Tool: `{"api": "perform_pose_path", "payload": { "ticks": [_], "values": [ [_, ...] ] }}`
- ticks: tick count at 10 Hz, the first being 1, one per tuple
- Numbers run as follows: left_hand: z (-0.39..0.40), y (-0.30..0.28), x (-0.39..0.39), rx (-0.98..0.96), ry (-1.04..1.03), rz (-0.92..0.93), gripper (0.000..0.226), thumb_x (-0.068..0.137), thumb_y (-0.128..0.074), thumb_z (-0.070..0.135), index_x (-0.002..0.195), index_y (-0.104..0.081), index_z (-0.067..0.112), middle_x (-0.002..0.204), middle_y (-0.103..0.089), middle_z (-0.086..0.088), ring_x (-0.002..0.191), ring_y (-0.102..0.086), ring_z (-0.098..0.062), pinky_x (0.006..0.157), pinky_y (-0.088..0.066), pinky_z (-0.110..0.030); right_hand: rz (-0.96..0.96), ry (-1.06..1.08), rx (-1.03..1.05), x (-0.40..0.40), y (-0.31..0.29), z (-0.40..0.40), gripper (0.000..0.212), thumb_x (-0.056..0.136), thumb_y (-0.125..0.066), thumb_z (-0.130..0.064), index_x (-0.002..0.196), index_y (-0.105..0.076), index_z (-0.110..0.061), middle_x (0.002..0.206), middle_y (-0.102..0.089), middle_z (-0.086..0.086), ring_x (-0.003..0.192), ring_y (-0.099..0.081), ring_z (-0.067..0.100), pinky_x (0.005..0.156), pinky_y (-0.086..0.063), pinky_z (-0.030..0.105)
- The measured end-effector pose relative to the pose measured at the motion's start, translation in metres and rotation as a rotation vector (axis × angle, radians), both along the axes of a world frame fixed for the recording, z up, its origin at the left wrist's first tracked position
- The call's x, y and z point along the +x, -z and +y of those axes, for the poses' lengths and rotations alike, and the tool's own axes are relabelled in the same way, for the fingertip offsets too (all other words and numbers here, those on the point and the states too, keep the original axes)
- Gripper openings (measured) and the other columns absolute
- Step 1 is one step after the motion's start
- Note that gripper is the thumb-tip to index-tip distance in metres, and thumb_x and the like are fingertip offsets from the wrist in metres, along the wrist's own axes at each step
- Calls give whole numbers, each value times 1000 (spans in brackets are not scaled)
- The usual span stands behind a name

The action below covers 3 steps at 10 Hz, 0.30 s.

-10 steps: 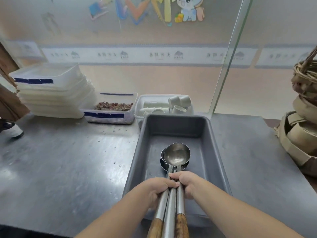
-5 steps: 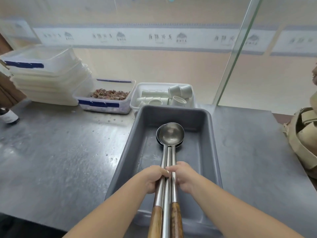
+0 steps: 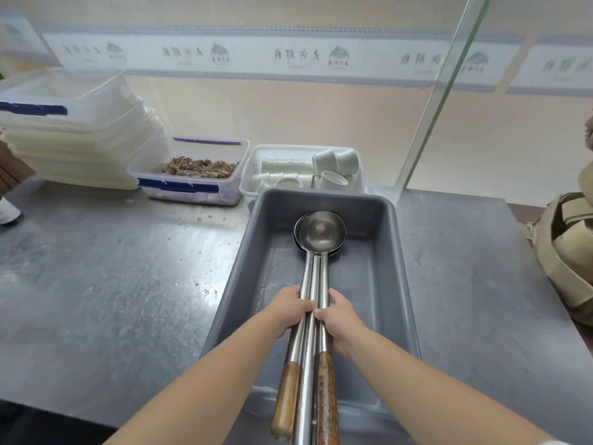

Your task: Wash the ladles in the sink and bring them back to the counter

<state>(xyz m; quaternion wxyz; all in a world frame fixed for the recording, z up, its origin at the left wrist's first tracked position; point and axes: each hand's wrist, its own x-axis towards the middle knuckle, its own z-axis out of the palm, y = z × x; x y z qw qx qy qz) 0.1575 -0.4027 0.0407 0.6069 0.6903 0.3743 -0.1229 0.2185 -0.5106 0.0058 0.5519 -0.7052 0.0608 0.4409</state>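
Three long steel ladles [image 3: 322,233] lie bundled together, their bowls nested over the floor of a grey rectangular tub [image 3: 399,271] on the steel counter [image 3: 112,284]. Two have wooden handle ends that reach past the tub's near rim toward me. My left hand [image 3: 290,308] grips the shafts from the left. My right hand [image 3: 338,316] grips them from the right, thumb on top. Both hands hold the bundle at mid-shaft, inside the tub.
Behind the tub stand a white bin of small white cups [image 3: 321,170], a clear box with brown scraps [image 3: 199,170] and a stack of clear plastic boxes [image 3: 73,130]. A glass partition edge [image 3: 442,88] rises at the back right. A woven basket [image 3: 568,248] sits at the right edge.
The ladle bowls have moved farther toward the tub's back wall and lower into it. Both hands followed, still gripping the shafts.
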Motion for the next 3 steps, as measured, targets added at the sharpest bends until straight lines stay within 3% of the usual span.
{"api": "perform_pose_path", "payload": {
  "ticks": [1,2,3],
  "values": [
    [2,-2,-5,203,157,58,55,98,-53,30,145,-37,5,122,-57,0,92,-50,-12,70,-42,-19,-68,-49,-44,-3,-4,1,78,91,-60,-8,154,-19,-27,157,-31,4,133,-46,27,109,-41,48],
    [11,-1,-19,256,262,116,80,94,-53,45,155,-15,12,153,-39,-11,131,-48,-26,103,-44,-37,-179,-134,-151,-7,-17,0,75,93,-60,-14,155,-19,-21,158,-28,4,139,-38,25,110,-38,40],
    [24,-10,-34,313,310,100,86,91,-53,49,157,-8,18,155,-36,-11,118,-54,-24,93,-47,-34,-326,-217,-266,-22,-38,2,74,92,-61,-24,154,-21,-18,156,-32,4,132,-46,25,91,-42,28]
  ]
}}
